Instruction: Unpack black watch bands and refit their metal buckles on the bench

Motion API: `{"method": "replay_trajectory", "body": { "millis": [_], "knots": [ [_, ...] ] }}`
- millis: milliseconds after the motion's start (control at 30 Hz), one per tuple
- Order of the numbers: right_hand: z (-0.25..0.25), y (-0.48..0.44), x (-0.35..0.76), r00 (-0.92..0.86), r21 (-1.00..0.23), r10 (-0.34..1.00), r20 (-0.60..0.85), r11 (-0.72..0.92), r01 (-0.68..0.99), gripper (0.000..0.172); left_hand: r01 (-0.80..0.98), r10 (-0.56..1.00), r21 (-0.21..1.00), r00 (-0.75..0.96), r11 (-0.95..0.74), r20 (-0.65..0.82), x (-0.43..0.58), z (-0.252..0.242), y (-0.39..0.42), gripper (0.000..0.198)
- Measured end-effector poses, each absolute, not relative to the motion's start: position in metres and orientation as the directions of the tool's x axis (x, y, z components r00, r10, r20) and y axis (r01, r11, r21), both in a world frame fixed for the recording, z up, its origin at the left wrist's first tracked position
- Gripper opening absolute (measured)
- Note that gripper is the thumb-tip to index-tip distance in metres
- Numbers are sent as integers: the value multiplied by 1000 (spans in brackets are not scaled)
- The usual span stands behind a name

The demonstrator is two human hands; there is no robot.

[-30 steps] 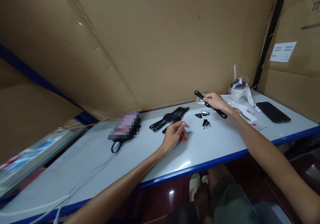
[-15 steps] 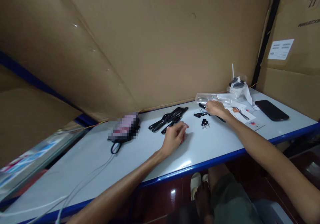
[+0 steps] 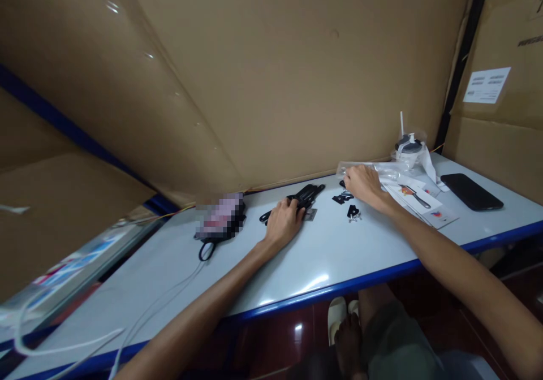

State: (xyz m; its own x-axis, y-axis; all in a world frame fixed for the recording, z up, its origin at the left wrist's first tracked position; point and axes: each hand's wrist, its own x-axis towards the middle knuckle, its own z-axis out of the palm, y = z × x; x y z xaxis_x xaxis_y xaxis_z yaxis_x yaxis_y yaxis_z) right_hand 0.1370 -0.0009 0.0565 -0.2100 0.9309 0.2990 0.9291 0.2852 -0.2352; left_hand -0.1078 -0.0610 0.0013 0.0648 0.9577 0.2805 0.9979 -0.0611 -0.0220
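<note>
My left hand (image 3: 285, 220) lies over the near part of a pile of black long-handled pieces (image 3: 311, 193), fingers bent onto them; whether it grips one is hidden. A small grey flat piece (image 3: 311, 215) is beside its fingertips. My right hand (image 3: 362, 183) is closed, fingers down, at a black handled piece whose end (image 3: 342, 183) shows by the fingertips. Small black parts (image 3: 339, 199) lie just below that hand. Nearer the front is another black part with silver wing-shaped metal (image 3: 353, 213).
Printed cards (image 3: 418, 198) and a black phone (image 3: 472, 191) lie at the right. Behind are clear plastic packaging (image 3: 386, 168) and a lidded cup with a straw (image 3: 408, 148). A dark pouch (image 3: 220, 230) and white cables (image 3: 161, 296) are at the left. Cardboard walls rise behind.
My left hand has moved left and down onto the black pile. My right hand has drawn slightly back, and the long black piece beneath it now shows less. The view has shifted slightly.
</note>
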Motion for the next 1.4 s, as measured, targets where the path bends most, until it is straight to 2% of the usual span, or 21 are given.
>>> {"method": "replay_trajectory", "body": {
  "millis": [200, 400, 533, 633, 733, 800, 833, 900, 967, 1033, 1100, 1267, 1400],
  "knots": [
    [53, -7, 134, -257, -303, 935, 243, 325, 896, 26, 1000, 981, 26, -4, -1, 196, -89, 8, -52, 38],
    [48, -10, 131, -334, -152, 933, 134, 352, 924, 24, 999, 983, -27, 21, -16, 184, -82, 9, -40, 40],
    [39, -11, 127, -376, -66, 915, 144, 388, 919, 28, 996, 983, -81, 59, -46, 171, -82, 7, -33, 38],
    [37, -10, 125, -389, -35, 910, 142, 397, 917, 27, 998, 983, -54, 49, -40, 177, -84, 4, -30, 39],
    [37, -9, 125, -386, -55, 914, 125, 395, 917, 25, 996, 977, 90, 0, -19, 214, -89, 6, -26, 32],
    [37, -8, 126, -390, -77, 914, 114, 400, 913, 24, 959, 955, 283, -57, -29, 291, -92, 11, -24, 28],
    [37, -8, 126, -395, -86, 912, 111, 405, 910, 24, 907, 942, 419, -98, -49, 321, -93, 14, -24, 29],
    [38, -8, 126, -399, -100, 911, 101, 409, 907, 23, 675, 940, 731, -177, -101, 293, -91, 19, -29, 35],
    [39, -8, 126, -402, -113, 912, 87, 409, 905, 22, 280, 975, 955, -168, -95, 146, -87, 21, -40, 37],
    [40, -7, 127, -409, -123, 909, 79, 416, 901, 21, -36, 996, 999, -84, -17, 14, -82, 18, -57, 35],
    [41, -5, 130, -425, -137, 903, 62, 430, 893, 20, -148, 999, 988, -22, 44, -47, -78, 12, -73, 33],
    [40, 7, 135, -453, -192, 891, -6, 444, 875, 25, -112, 1000, 994, -12, 15, -16, -76, -1, -94, 36],
    [36, 8, 133, -425, -201, 905, 7, 418, 886, 14, -61, 1000, 998, -11, 5, -6, -73, 0, -92, 37]
  ]
}}
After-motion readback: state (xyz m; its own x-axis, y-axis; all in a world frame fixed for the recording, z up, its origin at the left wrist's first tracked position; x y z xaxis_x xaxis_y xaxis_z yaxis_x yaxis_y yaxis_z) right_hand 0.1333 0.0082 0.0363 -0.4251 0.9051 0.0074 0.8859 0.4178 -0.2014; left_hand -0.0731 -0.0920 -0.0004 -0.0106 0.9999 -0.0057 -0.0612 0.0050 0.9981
